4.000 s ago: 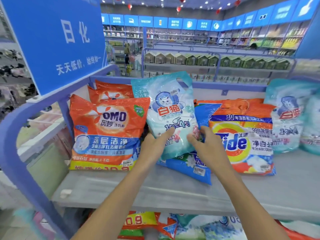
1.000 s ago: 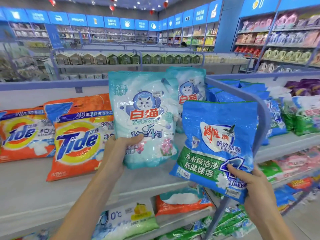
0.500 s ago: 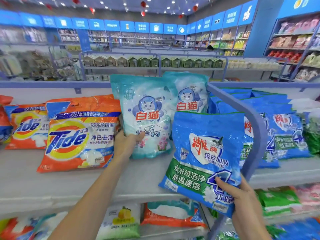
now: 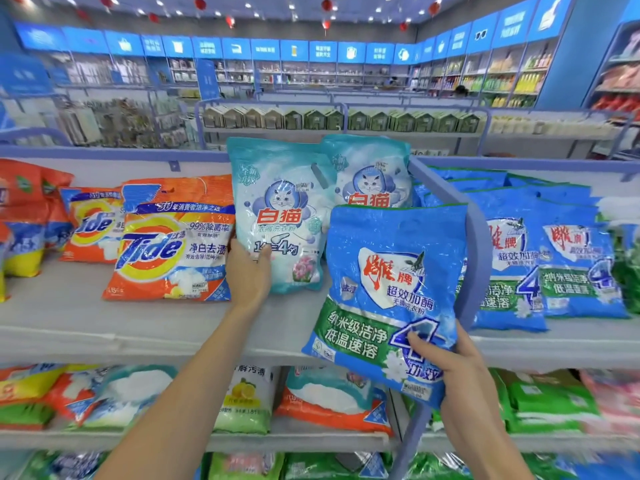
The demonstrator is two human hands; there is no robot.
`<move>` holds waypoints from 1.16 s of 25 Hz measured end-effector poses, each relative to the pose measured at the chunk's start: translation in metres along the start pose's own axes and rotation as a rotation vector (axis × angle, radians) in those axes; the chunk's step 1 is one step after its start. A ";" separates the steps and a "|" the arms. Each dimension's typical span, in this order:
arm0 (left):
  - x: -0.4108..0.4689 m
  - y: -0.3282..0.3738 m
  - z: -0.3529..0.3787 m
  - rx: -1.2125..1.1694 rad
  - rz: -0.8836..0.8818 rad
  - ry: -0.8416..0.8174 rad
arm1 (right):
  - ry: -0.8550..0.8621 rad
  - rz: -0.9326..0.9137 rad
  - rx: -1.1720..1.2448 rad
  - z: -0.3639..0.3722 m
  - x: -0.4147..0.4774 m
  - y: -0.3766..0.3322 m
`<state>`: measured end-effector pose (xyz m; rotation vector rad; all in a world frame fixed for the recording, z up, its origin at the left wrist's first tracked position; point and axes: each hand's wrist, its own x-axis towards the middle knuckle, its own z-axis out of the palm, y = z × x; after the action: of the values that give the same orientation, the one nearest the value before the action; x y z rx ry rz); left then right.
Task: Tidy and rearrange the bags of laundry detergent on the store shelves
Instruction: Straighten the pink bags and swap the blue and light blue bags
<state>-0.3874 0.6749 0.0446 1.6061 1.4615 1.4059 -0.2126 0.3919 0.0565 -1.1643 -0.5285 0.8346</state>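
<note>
your only view is the head camera: wide-angle, facing forward and slightly down, close up to the shelf. your left hand and right hand show in the near foreground; the far store wall fills the top.

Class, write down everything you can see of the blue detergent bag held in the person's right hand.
The blue detergent bag is a glossy, crinkled plastic pouch: blue, with a white shield bearing red characters, a green band of white text and a large 4. It looks full and sealed, held upright, slightly tilted, in front of the shelf edge. The right hand grips its lower right corner, thumb on the front.
</note>
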 end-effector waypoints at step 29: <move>-0.292 0.171 0.091 -0.802 -0.359 -0.774 | 0.262 -0.150 -0.004 -0.191 -0.013 -0.093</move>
<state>-0.2018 0.3798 0.0743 1.0809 0.5618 0.8255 -0.0507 0.2559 0.0817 -1.2007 -0.3948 0.5427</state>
